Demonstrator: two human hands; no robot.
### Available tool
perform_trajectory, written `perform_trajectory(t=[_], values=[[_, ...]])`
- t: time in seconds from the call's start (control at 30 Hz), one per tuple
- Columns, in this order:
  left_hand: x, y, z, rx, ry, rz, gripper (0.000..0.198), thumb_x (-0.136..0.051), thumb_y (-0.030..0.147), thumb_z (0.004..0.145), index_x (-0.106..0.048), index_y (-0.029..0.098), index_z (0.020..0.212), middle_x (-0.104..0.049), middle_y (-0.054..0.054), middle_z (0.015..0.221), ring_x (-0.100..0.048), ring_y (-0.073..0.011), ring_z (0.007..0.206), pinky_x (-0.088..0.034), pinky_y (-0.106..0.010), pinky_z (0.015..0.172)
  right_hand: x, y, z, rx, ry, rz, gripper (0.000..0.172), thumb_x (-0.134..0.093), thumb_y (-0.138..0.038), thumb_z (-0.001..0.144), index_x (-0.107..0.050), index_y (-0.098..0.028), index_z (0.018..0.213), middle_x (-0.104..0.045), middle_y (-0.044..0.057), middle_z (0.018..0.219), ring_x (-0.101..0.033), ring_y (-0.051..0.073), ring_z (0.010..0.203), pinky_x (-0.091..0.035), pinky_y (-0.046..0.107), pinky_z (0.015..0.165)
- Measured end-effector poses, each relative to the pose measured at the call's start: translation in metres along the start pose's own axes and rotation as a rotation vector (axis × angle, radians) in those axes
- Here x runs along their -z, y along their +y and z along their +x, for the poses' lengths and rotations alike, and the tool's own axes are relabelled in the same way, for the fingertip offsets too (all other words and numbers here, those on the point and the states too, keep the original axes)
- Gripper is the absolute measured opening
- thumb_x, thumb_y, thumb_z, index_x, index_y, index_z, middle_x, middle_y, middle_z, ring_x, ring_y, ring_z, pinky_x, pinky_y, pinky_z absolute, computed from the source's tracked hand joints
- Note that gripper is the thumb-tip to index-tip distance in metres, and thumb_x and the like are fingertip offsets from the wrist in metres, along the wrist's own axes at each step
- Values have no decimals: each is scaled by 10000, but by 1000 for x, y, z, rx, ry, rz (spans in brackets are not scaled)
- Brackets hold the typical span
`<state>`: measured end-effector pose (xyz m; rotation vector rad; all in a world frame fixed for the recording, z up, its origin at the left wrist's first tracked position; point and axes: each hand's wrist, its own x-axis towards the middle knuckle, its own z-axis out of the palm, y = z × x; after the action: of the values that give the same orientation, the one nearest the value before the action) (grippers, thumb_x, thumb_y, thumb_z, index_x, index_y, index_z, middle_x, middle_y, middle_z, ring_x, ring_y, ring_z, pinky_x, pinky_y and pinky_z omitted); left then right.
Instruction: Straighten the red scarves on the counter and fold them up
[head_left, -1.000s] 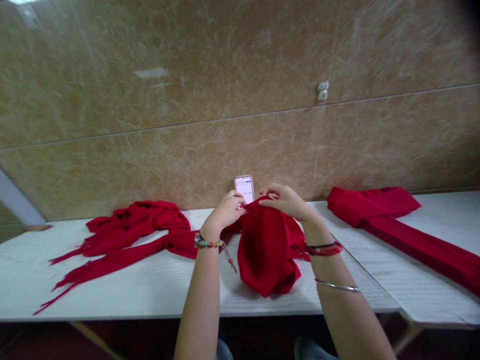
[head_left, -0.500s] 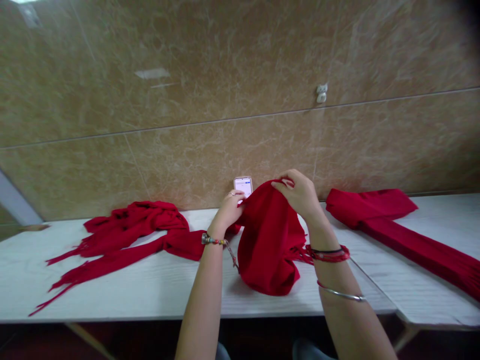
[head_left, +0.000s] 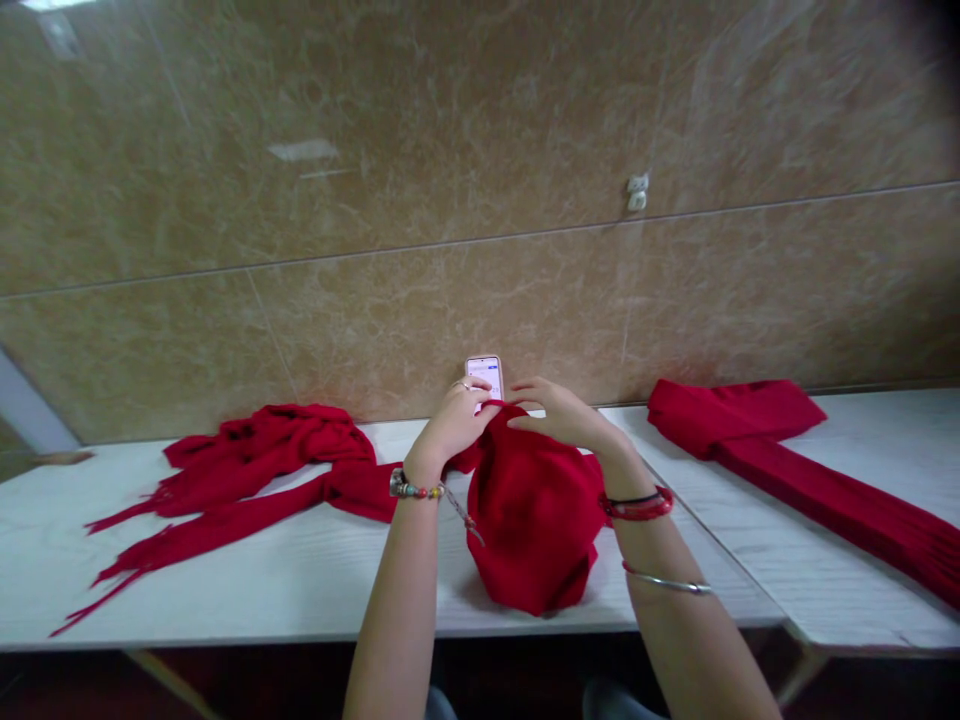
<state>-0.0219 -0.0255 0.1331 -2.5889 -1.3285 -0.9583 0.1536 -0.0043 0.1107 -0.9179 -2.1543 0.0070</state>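
A red scarf [head_left: 536, 520] lies bunched in a rounded heap at the middle of the table, near its front edge. My left hand [head_left: 456, 425] is closed at the scarf's upper left edge, pinching the cloth. Just above the top of the heap, my right hand [head_left: 562, 412] has its fingers and thumb apart, with no cloth between them. Behind my left hand a phone [head_left: 484, 367] with a lit screen leans at the wall, its lower part hidden by my fingers.
Another red scarf [head_left: 281, 445] lies crumpled on the left, its fringe toward the front. On the right is a folded red scarf [head_left: 750, 420] with one strip running to the front right. A marbled wall [head_left: 375, 330] stands behind the white table [head_left: 262, 600], which has a seam on the right.
My right hand has let go of the scarf's edge and moved left and down. The raised cloth has dropped into a heap. My left hand still pinches its edge.
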Motion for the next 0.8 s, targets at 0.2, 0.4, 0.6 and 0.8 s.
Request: perform_trajectory(t=[0.2,0.4,0.6,0.8], values=[[-11,-15,2,58,-30,63,191,-502,77,794,-683,135,817,-597,-85,1039,-549,-165,999,-401,-280,948,3,-6,5,-59,152,39,137,-553,-102,722,-652,-195,737,-646,43,848,-600,166,802,-463,300,755],[-29,-39,4,128,8,66,222,-481,61,778,-670,112,883,-611,-95,952,-567,-166,915,-438,-268,864,20,-9,4,-104,501,84,95,-562,-231,745,-631,-205,686,-616,43,817,-581,177,789,-461,313,736],[-12,-45,0,172,202,106,147,-506,144,800,-648,130,839,-572,-91,981,-557,-179,935,-423,-297,890,28,10,-4,-280,806,-14,144,-552,-300,748,-619,-196,674,-580,56,804,-554,194,776,-459,337,697],[-19,-25,-1,213,177,18,325,-575,208,789,-503,156,1101,-507,-102,1068,-522,-210,1010,-413,-344,897,20,2,1,-236,624,-95,143,-547,-267,751,-615,-196,648,-585,52,764,-557,187,733,-445,335,705]])
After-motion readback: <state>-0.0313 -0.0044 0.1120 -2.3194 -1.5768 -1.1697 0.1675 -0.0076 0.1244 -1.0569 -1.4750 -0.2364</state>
